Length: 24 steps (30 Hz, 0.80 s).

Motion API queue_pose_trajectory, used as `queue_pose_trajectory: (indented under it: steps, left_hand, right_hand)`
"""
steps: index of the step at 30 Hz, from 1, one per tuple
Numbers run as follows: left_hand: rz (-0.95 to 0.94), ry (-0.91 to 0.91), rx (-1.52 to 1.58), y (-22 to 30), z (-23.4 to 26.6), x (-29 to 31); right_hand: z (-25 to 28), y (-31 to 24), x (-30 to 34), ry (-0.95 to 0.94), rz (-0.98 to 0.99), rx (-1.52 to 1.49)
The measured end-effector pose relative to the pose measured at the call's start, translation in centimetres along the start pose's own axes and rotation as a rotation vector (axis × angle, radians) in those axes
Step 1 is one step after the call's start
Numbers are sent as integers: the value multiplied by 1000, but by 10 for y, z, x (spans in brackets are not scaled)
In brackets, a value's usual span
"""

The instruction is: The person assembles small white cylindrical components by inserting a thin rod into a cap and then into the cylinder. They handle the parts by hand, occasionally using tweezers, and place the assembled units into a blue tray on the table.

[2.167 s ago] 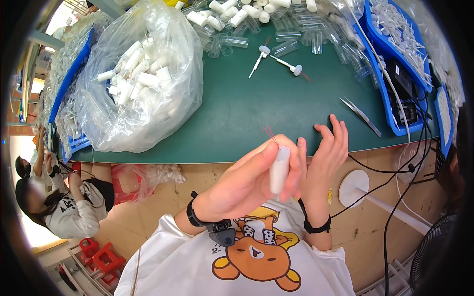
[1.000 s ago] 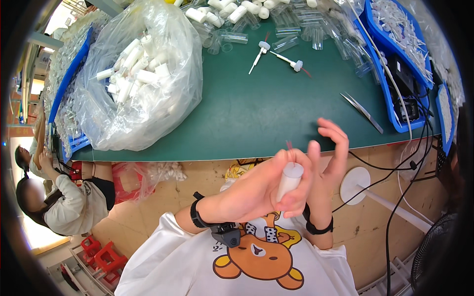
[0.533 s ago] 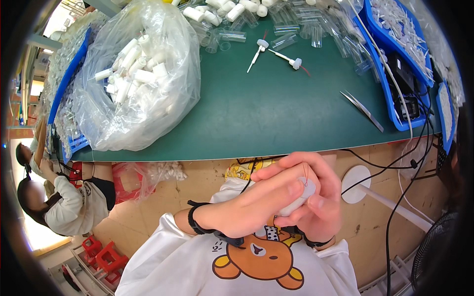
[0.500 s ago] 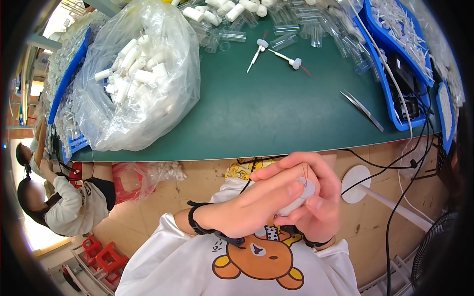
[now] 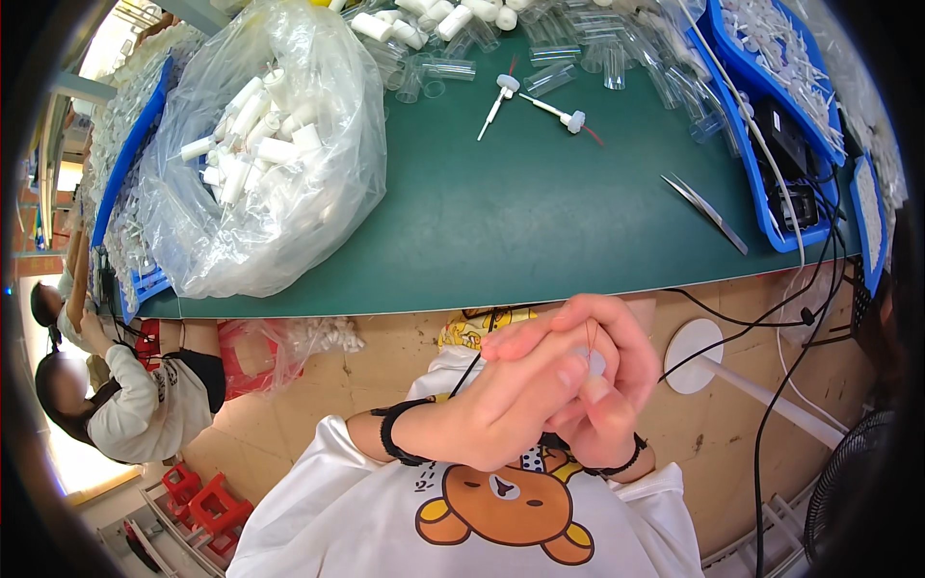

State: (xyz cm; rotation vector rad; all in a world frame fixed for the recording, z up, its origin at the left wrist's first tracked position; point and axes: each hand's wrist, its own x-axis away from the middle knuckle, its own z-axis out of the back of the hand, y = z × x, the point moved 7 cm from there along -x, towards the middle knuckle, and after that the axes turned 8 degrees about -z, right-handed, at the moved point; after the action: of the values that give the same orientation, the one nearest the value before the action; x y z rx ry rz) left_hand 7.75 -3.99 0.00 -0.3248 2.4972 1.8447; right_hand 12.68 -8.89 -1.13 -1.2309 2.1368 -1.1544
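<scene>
Both my hands are pressed together in front of my shirt, just below the table's front edge. Between them is a white, round-ended piece point(image 5: 596, 363) with a thin red wire rising from it. Most of that piece is hidden by my fingers. My left hand point(image 5: 506, 400) is closed around it, its thumb laid along the near side. My right hand point(image 5: 621, 385) wraps it from the right, its thumb pressing near the end. On the green table point(image 5: 501, 217) lie two slim white rods with round caps and red wires, a left one point(image 5: 496, 106) and a right one point(image 5: 554, 112).
A clear bag point(image 5: 337, 207) of white cylinders stands at the left. Clear tubes point(image 5: 551, 77) are heaped at the back. Metal tweezers point(image 5: 706, 217) lie at the right, beside blue trays point(image 5: 766, 207). Black cables hang at the right. Other people sit at the far left.
My thumbs have closed further over the white piece, and less of it shows. Both hands stay together in nearly the same place. The things on the table lie as before.
</scene>
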Motion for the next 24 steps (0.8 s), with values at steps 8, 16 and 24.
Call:
queue_pose_trajectory:
  steps: [8,16,24]
  left_hand:
    - [175,62,448,-12,1,-5]
    - [298,210,466,-24,5,-4]
    - [282,268,457,-24,9,-9]
  right_hand:
    - [-2,13,-6,7,-232,-248]
    - [-5,38,-4,-165,-326,-335]
    - [5,43,-5,31,-269,-225]
